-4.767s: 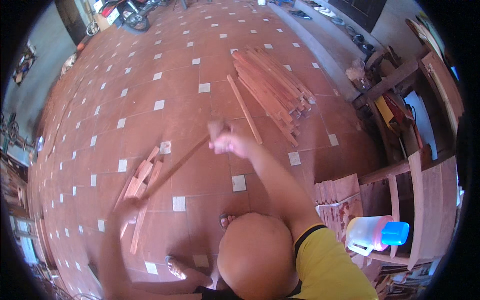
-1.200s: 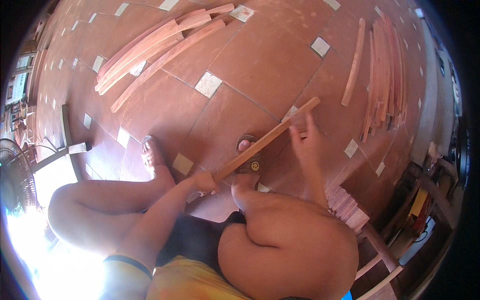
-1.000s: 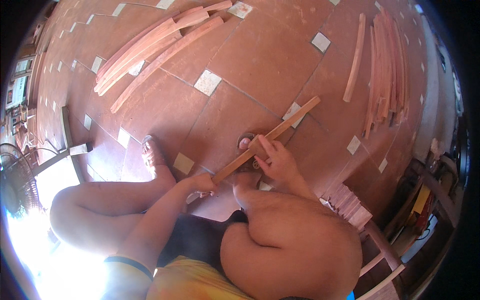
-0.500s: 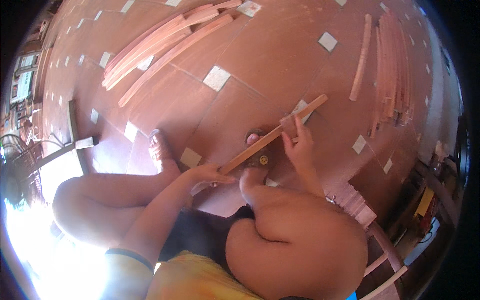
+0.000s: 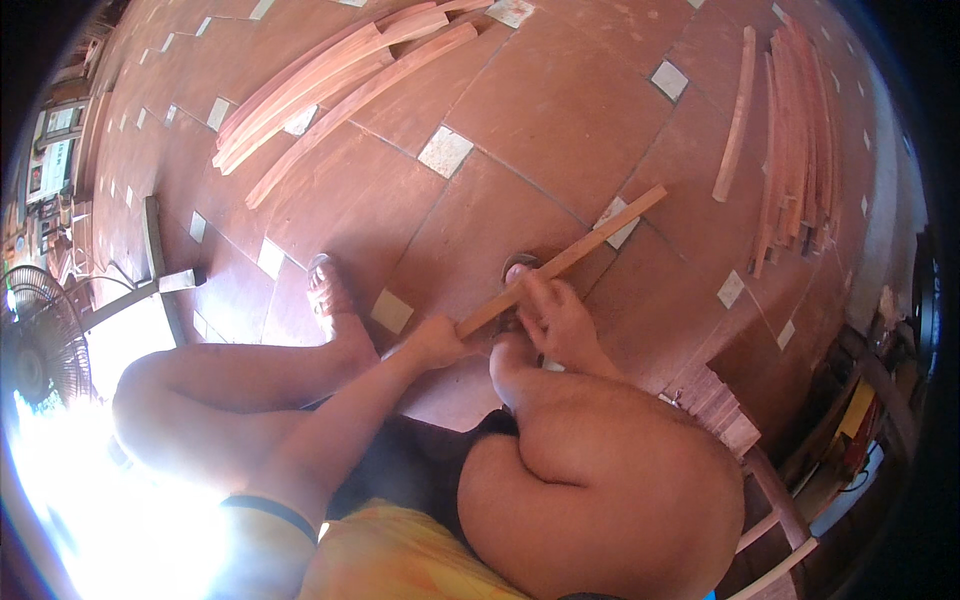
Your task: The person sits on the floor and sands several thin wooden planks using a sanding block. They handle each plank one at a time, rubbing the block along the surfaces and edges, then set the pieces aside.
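Note:
A long, narrow wooden strip (image 5: 605, 232) lies slantwise in front of me, its far end up to the right above the tiled floor. My left hand (image 5: 436, 342) is closed around its near end, between my knees. Farther along, my right hand (image 5: 558, 318) has its fingers bent over the strip, touching it about midway. Whether anything thin sits under those fingers is hidden. Beneath the strip, my right foot in a dark sandal (image 5: 520, 265) is partly covered.
Curved wooden strips (image 5: 345, 75) lie grouped at the far left, and a stack of strips (image 5: 800, 140) lies at the far right beside a single strip (image 5: 735, 115). A fan (image 5: 45, 335) stands at left. Stacked wood pieces (image 5: 715, 410) sit by my right thigh.
My right hand has slid down the strip toward my left hand, its fingers now over the middle. My left hand has closed more fully around the near end. The view has shifted slightly.

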`<move>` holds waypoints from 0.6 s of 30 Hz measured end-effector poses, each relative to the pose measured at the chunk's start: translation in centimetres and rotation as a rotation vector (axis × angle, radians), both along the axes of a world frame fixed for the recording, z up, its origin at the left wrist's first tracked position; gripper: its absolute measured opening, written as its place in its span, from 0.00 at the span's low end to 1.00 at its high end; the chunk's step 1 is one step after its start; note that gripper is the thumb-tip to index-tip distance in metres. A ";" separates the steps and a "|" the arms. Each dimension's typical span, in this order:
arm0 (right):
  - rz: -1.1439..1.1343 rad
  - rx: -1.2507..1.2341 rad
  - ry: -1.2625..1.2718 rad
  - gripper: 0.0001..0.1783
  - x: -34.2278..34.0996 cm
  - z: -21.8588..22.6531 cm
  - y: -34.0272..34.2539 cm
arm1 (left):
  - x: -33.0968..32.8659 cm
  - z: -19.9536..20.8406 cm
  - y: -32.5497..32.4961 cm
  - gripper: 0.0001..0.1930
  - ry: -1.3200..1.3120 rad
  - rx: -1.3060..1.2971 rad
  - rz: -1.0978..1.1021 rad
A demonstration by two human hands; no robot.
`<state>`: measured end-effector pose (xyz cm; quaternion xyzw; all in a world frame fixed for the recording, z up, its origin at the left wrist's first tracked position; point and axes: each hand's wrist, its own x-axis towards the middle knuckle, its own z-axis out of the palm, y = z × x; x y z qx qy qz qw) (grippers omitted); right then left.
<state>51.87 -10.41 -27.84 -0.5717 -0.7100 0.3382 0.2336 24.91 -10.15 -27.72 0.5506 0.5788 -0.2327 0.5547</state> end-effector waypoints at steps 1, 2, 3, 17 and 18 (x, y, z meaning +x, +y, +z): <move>0.114 -0.055 -0.004 0.38 0.2 0.9 0.4 | -0.1 -0.5 -0.5 0.30 0.005 0.021 0.007; 0.228 -0.109 -0.009 0.38 0.5 1.4 0.6 | -0.2 -1.0 -0.9 0.28 0.009 0.042 0.013; 0.032 -0.034 -0.087 0.38 1.8 1.0 0.9 | 0.1 -1.6 -0.8 0.27 -0.017 0.062 -0.018; -0.274 0.142 -0.186 0.36 6.7 -2.9 4.4 | -0.3 -1.6 -0.2 0.23 0.076 0.019 -0.080; -0.391 0.131 -0.190 0.36 8.0 -3.1 5.5 | -0.3 -1.6 -0.3 0.22 0.079 0.010 -0.060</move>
